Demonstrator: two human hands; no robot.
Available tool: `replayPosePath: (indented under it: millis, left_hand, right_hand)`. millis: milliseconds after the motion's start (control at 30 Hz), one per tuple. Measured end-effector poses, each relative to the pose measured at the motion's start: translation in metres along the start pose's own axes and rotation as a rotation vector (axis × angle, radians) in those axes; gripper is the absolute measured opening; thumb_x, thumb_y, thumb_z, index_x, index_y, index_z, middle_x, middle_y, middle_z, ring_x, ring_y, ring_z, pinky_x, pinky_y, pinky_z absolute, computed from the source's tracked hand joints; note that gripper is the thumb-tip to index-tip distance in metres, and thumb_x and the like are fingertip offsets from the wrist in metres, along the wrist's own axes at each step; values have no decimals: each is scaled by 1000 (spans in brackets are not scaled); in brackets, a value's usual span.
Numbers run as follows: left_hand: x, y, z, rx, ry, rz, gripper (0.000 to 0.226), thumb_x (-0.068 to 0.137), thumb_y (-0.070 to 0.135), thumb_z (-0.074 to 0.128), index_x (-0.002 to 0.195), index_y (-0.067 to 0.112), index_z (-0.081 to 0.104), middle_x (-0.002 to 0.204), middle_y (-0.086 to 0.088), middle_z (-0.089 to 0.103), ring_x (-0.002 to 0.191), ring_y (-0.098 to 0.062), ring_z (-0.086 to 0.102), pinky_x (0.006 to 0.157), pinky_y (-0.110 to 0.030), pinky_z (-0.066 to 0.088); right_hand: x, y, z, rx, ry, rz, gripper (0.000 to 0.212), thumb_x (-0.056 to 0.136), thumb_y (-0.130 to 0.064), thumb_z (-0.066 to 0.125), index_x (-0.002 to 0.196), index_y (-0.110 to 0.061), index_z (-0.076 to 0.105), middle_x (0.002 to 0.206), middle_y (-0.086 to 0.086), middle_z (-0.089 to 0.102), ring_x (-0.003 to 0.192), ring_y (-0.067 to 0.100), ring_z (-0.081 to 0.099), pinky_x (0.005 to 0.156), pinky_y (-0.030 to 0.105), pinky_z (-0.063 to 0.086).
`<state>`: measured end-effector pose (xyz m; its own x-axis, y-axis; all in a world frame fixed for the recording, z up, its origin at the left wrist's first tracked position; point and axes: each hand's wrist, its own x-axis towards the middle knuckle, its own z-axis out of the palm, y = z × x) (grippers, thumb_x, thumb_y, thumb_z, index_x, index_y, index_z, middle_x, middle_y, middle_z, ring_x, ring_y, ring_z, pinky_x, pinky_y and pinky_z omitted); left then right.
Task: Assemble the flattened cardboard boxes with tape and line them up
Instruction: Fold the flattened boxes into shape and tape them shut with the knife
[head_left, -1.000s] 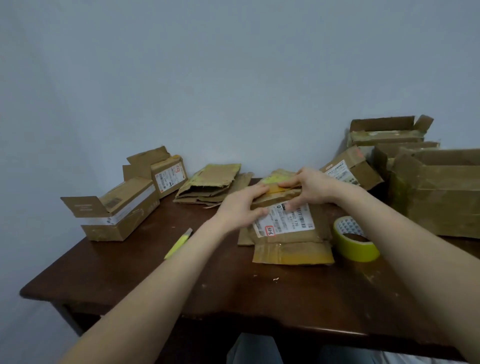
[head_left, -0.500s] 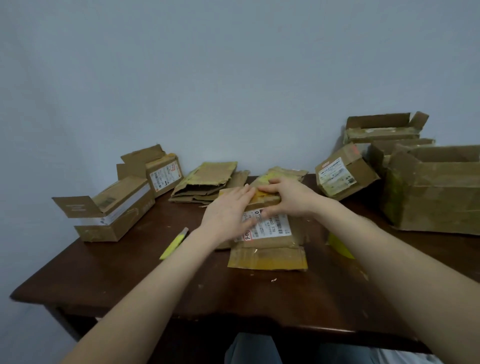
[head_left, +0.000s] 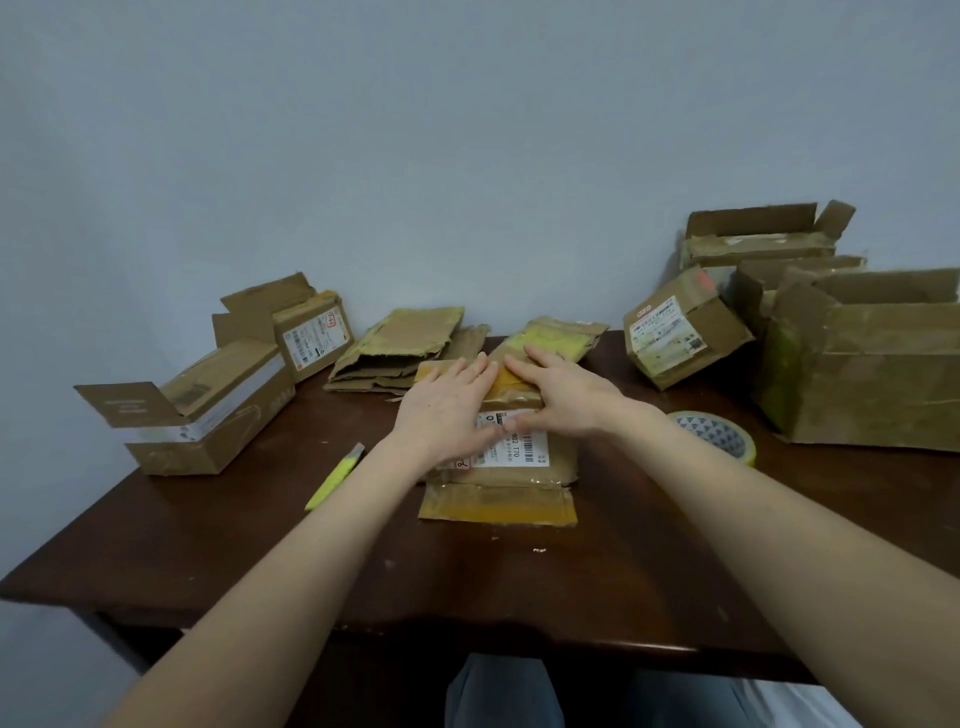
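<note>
Left hand (head_left: 447, 410) and right hand (head_left: 566, 395) lie spread, fingers straight, pressing the flattened cardboard box (head_left: 498, 501) down mid-table (head_left: 363, 571) — probably steadying it for unfolding — tape roll (head_left: 722, 436) near the right wrist.

Bare left hand (head_left: 447, 405) and right hand (head_left: 566, 395), bare forearms (head_left: 311, 545) — blue-grey trousers (head_left: 501, 691) (lap only).

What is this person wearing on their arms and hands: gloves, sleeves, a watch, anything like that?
Nothing that shows. The left hand and right hand are bare, with no gloves and no ring on the fingers in view. The left forearm and right forearm are uncovered down to the picture's edge, so no sleeve appears. Neither wrist carries a watch, bracelet or marking.
</note>
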<state>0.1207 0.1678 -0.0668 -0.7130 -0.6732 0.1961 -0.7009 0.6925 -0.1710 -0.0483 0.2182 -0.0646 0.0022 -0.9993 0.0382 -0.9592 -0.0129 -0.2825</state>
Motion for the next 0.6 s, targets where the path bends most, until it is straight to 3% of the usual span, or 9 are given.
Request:
replayPosePath:
  millis: [100, 200, 267, 367, 433, 533, 600]
  left_hand:
    - [-3, 2, 0, -3, 16, -11, 82, 91, 64, 35, 154, 20, 6, 161, 0, 6, 147, -18, 10, 119, -37, 13]
    - [-4, 1, 0, -24, 29, -17, 77, 93, 59, 38, 153, 23, 6, 161, 2, 6, 147, -17, 10, 119, -36, 11]
    - [-2, -2, -2, -42, 19, -14, 75, 94, 57, 39, 153, 25, 7, 161, 4, 6, 147, -16, 10, 118, -36, 12]
    - [-1, -2, -3, -52, 3, -6, 72, 94, 55, 40, 153, 25, 9, 160, 6, 8, 146, -16, 13, 118, -36, 16]
    - [-2, -1, -5, -64, 16, -19, 70, 94, 52, 42, 152, 27, 13, 159, 5, 15, 143, -19, 23, 113, -37, 28]
    - [-6, 1, -8, -75, 32, -51, 68, 92, 51, 45, 151, 29, 19, 152, 0, 23, 130, -21, 39, 98, -36, 45]
    - [-9, 2, -9, -88, 45, -50, 68, 92, 51, 46, 151, 29, 20, 150, 0, 26, 127, -20, 41, 95, -35, 46]
  right_hand:
    - [-2, 2, 2, 71, 1, -14, 97, 78, -62, 64, 153, -33, 10, 162, -1, -3, 149, 27, 1, 119, 45, 16]
    - [-16, 4, -2, 317, 64, -38, 91, 80, -54, 67, 153, -27, 20, 162, 3, 4, 148, 20, 8, 119, 38, 18]
    - [-28, 13, -9, 402, 257, 13, 71, 88, -50, 59, 148, -22, 34, 157, 3, 28, 143, 19, 27, 114, 36, 27]
    - [-52, 39, -24, 368, 436, 242, 42, 93, -48, 53, 124, -20, 56, 123, 2, 61, 113, 21, 56, 91, 34, 46]
    - [-71, 57, -29, 244, 329, 358, 43, 87, -55, 60, 111, -20, 59, 108, 0, 63, 100, 20, 59, 84, 37, 51]
    - [-94, 67, -24, 28, 23, 461, 52, 72, -60, 73, 102, -19, 61, 101, -1, 62, 95, 20, 60, 81, 38, 54]
    - [-103, 67, -14, -151, -91, 485, 36, 77, -51, 72, 90, -20, 59, 98, 0, 62, 92, 22, 60, 78, 35, 51]
